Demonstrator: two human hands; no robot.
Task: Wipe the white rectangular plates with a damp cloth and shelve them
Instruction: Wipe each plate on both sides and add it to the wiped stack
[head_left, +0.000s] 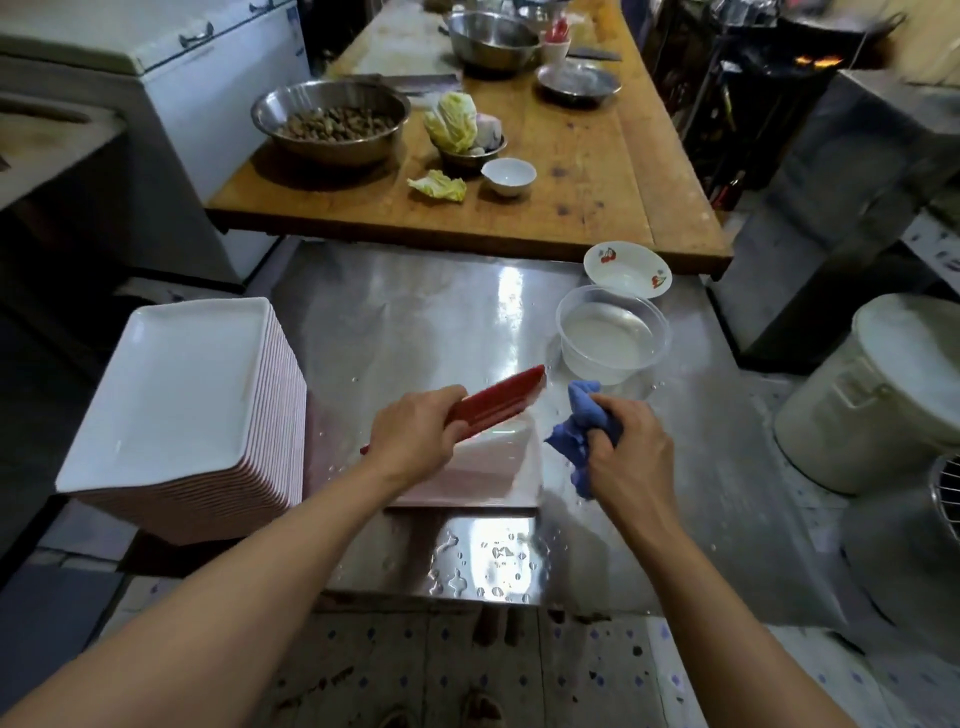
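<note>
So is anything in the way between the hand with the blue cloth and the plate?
Nothing visible is. The right hand holds the blue cloth just beside the tilted plate, which the left hand grips by its red underside. Only a small open gap lies between cloth and plate.

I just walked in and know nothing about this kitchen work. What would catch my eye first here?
Probably the tall stack of white rectangular plates at the left edge of the wet steel table. At the centre, the left hand tilts up a plate with a red underside while the right hand grips a blue cloth. Just beyond sits a clear tub of water.
</note>
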